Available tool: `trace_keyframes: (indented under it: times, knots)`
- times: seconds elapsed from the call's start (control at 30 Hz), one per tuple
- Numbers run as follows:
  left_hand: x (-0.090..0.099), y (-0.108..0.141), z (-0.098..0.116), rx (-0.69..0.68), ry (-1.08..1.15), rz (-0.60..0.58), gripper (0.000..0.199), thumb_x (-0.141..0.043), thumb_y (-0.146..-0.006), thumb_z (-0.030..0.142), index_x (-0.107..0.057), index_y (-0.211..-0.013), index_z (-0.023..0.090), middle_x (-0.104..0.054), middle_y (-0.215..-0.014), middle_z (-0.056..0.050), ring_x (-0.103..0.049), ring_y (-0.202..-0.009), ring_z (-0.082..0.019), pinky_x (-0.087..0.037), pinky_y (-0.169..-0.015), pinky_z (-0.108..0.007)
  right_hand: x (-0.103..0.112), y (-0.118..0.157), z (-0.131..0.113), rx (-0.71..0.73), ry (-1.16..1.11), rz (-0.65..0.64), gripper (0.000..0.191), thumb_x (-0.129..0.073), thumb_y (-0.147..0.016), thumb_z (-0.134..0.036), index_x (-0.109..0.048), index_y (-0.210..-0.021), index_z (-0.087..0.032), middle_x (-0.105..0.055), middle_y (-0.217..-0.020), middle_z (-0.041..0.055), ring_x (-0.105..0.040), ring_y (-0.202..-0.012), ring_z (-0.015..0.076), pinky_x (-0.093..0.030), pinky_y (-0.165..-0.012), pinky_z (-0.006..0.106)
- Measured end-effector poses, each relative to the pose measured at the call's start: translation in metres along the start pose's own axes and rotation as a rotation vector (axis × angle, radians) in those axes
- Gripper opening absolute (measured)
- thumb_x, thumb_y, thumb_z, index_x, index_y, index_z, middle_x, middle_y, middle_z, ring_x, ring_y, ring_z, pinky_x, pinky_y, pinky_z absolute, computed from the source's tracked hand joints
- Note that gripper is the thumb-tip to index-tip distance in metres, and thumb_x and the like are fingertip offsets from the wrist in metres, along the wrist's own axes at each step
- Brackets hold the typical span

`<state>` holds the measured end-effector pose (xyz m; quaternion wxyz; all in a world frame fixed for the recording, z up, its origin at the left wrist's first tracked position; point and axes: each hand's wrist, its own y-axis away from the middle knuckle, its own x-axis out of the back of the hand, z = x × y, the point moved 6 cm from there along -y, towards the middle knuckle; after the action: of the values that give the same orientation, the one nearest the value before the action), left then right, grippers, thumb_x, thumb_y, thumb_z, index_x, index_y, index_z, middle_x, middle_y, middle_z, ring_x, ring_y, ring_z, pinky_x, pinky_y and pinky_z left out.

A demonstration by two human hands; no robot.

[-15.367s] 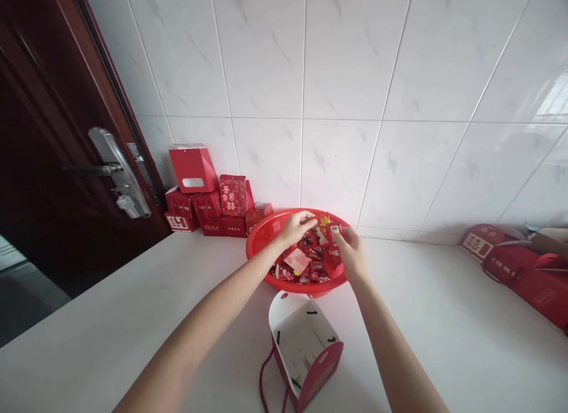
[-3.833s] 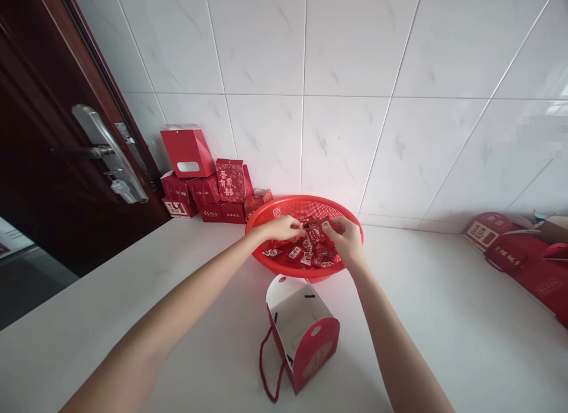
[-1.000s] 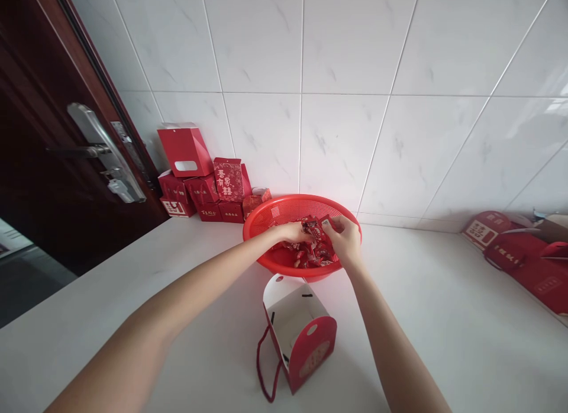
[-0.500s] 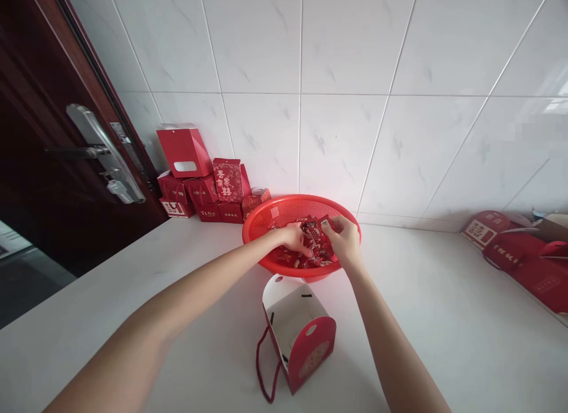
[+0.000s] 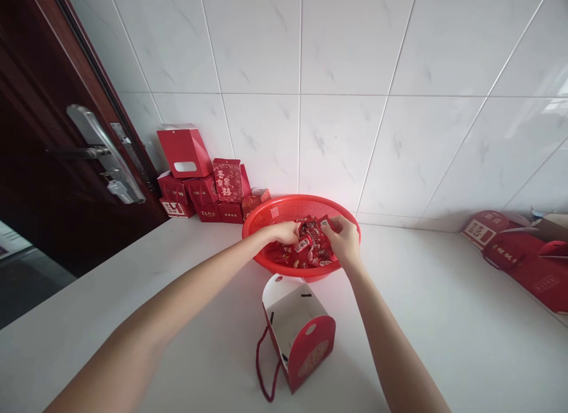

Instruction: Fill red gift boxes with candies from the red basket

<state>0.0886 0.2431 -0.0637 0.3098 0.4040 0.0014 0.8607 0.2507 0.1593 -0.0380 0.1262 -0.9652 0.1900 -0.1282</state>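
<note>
A red plastic colander [image 5: 306,201] stands by the wall with many red-wrapped candies [image 5: 317,238] inside. Over its left half, my left hand [image 5: 286,231] pinches a red-and-white wrapped candy [image 5: 303,244] among the others. Fingers closed, my right hand [image 5: 345,238] grips another wrapped candy [image 5: 326,224] near the colander's right rim. Just in front sits a red gift box [image 5: 313,354], its top open and its white inside showing bare. A dark red cord handle [image 5: 261,371] hangs from the box's left side.
Several small red boxes [image 5: 202,191] are stacked at the back left against the tiled wall. More red boxes [image 5: 519,253] lie at the right on the white countertop [image 5: 421,318]. A dark wooden door [image 5: 39,105] with a metal handle borders the left.
My left hand has shifted slightly left and up, and its fingers have closed on a wrapped candy. My right hand and the gift box stay where they were.
</note>
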Motion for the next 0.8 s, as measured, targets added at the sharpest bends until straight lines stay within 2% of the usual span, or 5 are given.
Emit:
trace_keyframes:
  times: [0.17, 0.33, 0.47, 0.67, 0.8]
  knots:
    - [0.007, 0.009, -0.006, 0.046, -0.013, 0.025, 0.008, -0.067, -0.058, 0.020, -0.062, -0.052, 0.018, -0.047, -0.046, 0.004, -0.041, -0.050, -0.012, -0.030, -0.050, -0.027, 0.000, 0.000, 0.000, 0.002, 0.016, -0.006, 0.015, -0.064, -0.072, -0.037, -0.062, -0.073, -0.022, -0.073, -0.077, 0.0044, -0.068, -0.078, 0.0242, -0.052, -0.067, 0.033]
    - [0.009, 0.015, -0.003, -0.013, 0.059, 0.062, 0.018, -0.065, -0.064, 0.024, -0.057, -0.050, 0.018, -0.056, -0.054, 0.000, -0.054, -0.063, -0.017, -0.037, -0.056, -0.027, 0.000, 0.001, -0.001, 0.005, -0.002, -0.002, 0.014, -0.064, -0.072, -0.036, -0.061, -0.072, -0.022, -0.073, -0.078, 0.0047, -0.066, -0.076, 0.0232, -0.052, -0.068, 0.034]
    - [0.007, 0.017, 0.003, -0.073, 0.118, 0.070, 0.013, -0.062, -0.068, 0.026, -0.063, -0.059, 0.017, -0.064, -0.065, -0.001, -0.058, -0.069, -0.017, -0.042, -0.061, -0.025, 0.000, 0.001, -0.001, 0.024, -0.033, -0.019, 0.018, -0.064, -0.072, -0.039, -0.060, -0.071, -0.022, -0.070, -0.075, 0.0039, -0.065, -0.072, 0.0221, -0.051, -0.066, 0.034]
    - [0.003, 0.020, 0.014, -0.148, 0.191, 0.026, 0.017, -0.059, -0.070, 0.026, -0.072, -0.074, 0.016, -0.071, -0.077, -0.003, -0.063, -0.075, -0.017, -0.048, -0.069, -0.025, -0.009, 0.000, 0.000, 0.055, -0.109, -0.206, 0.022, -0.069, -0.070, -0.042, -0.061, -0.072, -0.022, -0.071, -0.075, 0.0034, -0.066, -0.073, 0.0219, -0.052, -0.066, 0.034]
    - [0.002, 0.023, 0.019, -0.187, 0.226, -0.010, 0.021, -0.060, -0.070, 0.024, -0.076, -0.082, 0.016, -0.075, -0.086, -0.004, -0.065, -0.082, -0.018, -0.050, -0.077, -0.026, -0.009, -0.001, 0.003, 0.038, -0.093, -0.196, 0.021, -0.068, -0.071, -0.041, -0.062, -0.073, -0.022, -0.072, -0.078, 0.0042, -0.067, -0.074, 0.0223, -0.053, -0.068, 0.035]
